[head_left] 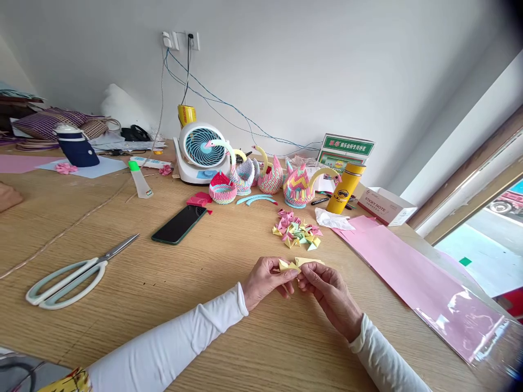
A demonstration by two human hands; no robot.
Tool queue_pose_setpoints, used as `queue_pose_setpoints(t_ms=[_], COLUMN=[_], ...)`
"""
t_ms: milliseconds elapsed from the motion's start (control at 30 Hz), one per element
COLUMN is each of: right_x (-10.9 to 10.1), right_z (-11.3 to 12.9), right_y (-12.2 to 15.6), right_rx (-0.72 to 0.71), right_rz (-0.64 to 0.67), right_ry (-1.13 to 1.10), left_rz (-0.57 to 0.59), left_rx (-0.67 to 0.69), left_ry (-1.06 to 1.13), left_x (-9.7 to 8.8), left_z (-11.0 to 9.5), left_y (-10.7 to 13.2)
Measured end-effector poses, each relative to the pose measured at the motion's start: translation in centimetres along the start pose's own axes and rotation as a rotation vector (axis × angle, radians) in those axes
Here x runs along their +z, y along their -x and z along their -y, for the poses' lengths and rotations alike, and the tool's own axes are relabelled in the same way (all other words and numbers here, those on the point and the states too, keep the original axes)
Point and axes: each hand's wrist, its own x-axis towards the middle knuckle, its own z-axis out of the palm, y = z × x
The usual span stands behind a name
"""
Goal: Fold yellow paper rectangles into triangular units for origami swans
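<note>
Between both hands is a small folded piece of pale yellow paper (287, 266). My left hand (269, 280) pinches it between thumb and fingers. My right hand (324, 288) has its thumb and fingertips closed at the paper's right side. Just behind the fingers lies more pale yellow paper (309, 261), partly hidden by my right hand. Beyond the hands is a pile of folded paper triangles (297, 231) in pink, yellow and green. Several paper swans (300, 185) and a small paper basket (223, 188) stand farther back.
Scissors (77, 277) and a phone (180, 224) lie to the left. A glue bottle (141, 181) and a fan (202, 152) stand behind. On the right are a yellow cylinder (345, 189), a sticky note box (386, 207) and pink paper sheets (408, 272).
</note>
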Motion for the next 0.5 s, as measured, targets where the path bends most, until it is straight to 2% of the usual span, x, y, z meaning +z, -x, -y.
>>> queue_pose_setpoints(t_ms=[100,333,500], right_x=[-0.07,-0.13,-0.14], right_z=[0.09,0.31,0.27], right_y=[-0.02,0.1,0.05], right_rx=[0.035,0.077,0.099], right_rz=[0.01,0.089,0.099], right_ry=[-0.047,-0.155,-0.169], left_rz=[0.007,0.148,0.178], left_rx=[-0.015,-0.069,-0.086], left_ry=[0.03,0.086,0.08], left_x=[-0.09,-0.29,-0.28], left_z=[-0.08,-0.2,-0.14], left_y=[-0.01,0.21,0.19])
